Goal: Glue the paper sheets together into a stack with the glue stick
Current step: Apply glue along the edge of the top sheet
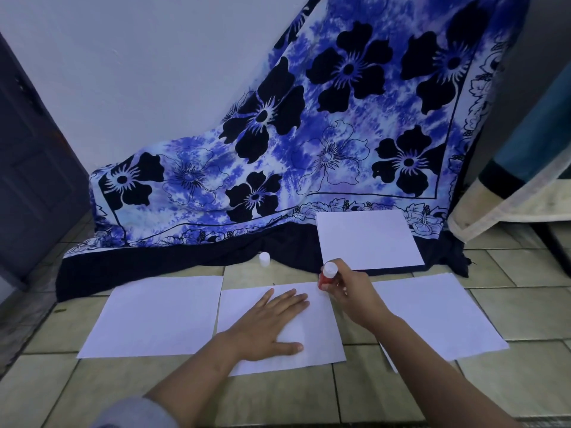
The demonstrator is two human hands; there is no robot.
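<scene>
Two hands: left hand (272, 325) flat on middle sheet (312, 341), right hand (355, 291) gripping glue stick (327, 277), tip probably touching its corner.

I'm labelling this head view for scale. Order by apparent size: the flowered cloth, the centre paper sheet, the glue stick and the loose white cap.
1. flowered cloth, by far the largest
2. centre paper sheet
3. glue stick, partly hidden in the right hand
4. loose white cap, smallest, though it lies farther away

Blue floral cloth (309, 134) draped against white wall (139, 72), beige tiled floor (525, 381), dark door (31, 165) at left
</scene>
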